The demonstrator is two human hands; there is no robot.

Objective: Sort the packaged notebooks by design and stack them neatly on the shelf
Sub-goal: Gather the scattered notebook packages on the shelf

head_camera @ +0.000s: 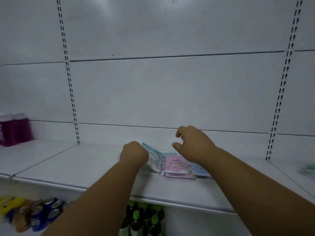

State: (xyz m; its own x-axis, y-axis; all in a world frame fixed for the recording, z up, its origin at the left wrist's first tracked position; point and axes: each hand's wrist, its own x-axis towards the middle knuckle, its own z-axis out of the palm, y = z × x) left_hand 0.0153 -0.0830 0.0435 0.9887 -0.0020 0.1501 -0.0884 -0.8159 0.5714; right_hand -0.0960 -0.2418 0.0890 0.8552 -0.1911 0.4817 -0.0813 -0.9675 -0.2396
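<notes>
Shelf and back panel: plain white, the panel crossed by thin dark seams. Uprights: white with paired dark slots. Tilted notebook: light blue, pastel cartoon print. Flat notebook: pink, cartoon figure. Rightmost notebook: light blue. Pack at far left: magenta, white top. Lower bottles: dark, green caps. Cans: blue, silver tops.
</notes>
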